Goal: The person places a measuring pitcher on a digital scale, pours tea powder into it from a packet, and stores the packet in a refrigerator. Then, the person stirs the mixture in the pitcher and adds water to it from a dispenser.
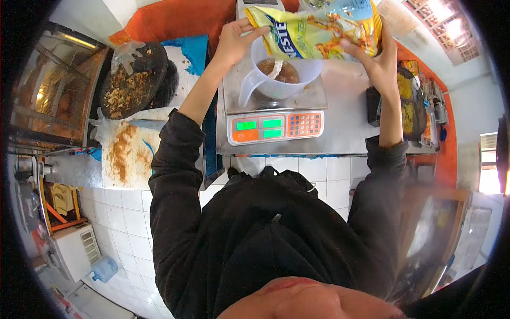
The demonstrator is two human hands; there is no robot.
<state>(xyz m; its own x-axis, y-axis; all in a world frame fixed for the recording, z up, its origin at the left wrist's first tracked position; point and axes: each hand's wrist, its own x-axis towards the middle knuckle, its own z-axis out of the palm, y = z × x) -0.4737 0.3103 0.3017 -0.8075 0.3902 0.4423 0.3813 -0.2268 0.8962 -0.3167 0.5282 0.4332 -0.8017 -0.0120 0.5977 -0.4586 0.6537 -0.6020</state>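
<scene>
A yellow drink powder pouch (313, 34), printed "NESTE" on blue, lies tilted above a translucent plastic jug (305, 72). My left hand (236, 42) pinches its left corner between thumb and fingers. At the other end, my right hand (380, 58) is wrapped round the pouch, thumb across the front. Brown contents (287, 74) show inside the jug, with a whitish streak across them that I cannot make out. The jug stands on the steel plate of a digital scale (276, 127), whose green displays are lit. Its handle points toward me at the left.
Left of the scale, a dark stone mortar (130, 87) holds brown crumbs. A stained white board (122, 165) with brown powder and a knife (146, 123) lie near it. On the right are a black box (373, 106) and a dark tray of yellow food (409, 101).
</scene>
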